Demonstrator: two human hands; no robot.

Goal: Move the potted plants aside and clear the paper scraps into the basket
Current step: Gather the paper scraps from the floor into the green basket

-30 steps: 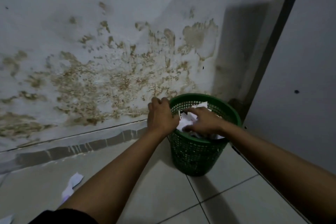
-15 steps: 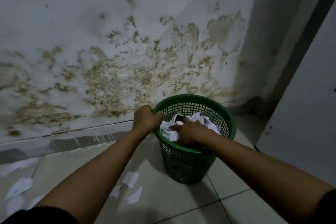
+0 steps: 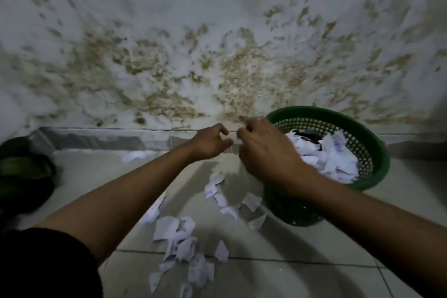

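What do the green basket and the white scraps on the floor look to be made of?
The basket looks like moulded plastic: even green colour, regular lattice holes, smooth rolled rim. The scraps look like thin matte paper: torn jagged edges, creases, faint bluish print.

Dim, bluish light; motion blur throughout; wide-angle bending at edges; soft shadows on floor (image 3: 290, 273).

Your left hand (image 3: 210, 141) at 12 o'clock, fingers loosely curled, holding nothing. Your right hand (image 3: 263, 150) just beside it at 1 o'clock, fingers loosely curled, empty. Both forearms extended forward, bare.
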